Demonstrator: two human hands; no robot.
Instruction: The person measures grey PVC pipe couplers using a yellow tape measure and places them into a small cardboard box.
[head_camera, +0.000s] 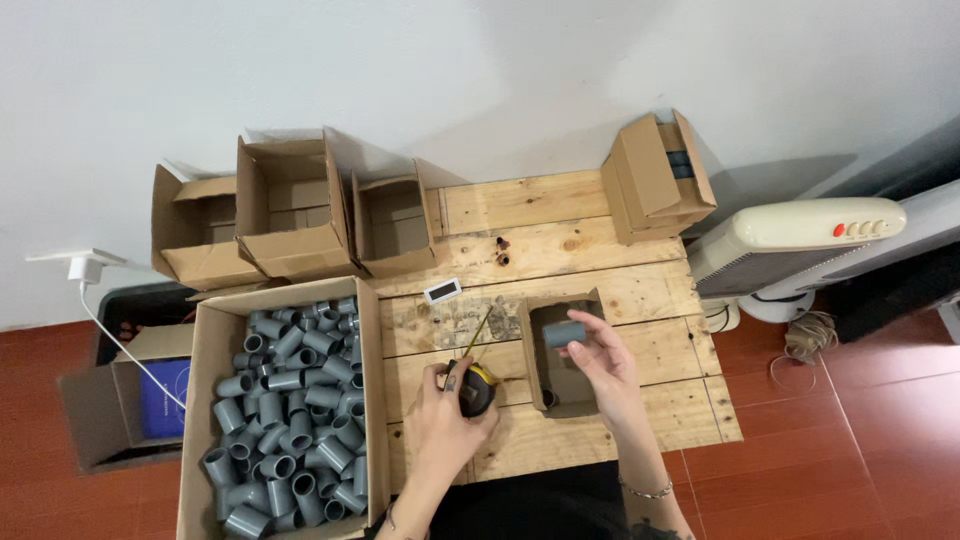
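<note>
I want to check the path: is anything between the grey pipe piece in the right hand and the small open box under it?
Nothing visible: the right hand holds the grey pipe piece directly over the small open box.

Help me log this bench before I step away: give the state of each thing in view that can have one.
Big box: open, heaped with grey pipe fittings.
Three back boxes: open, nothing visible inside.
Box at the far right: on its side, flaps open.
Small box: open, nearly empty.
Tape measure: under the left hand, blade pulled out.
Grey pipe piece: held in the right hand over the small box.
</note>
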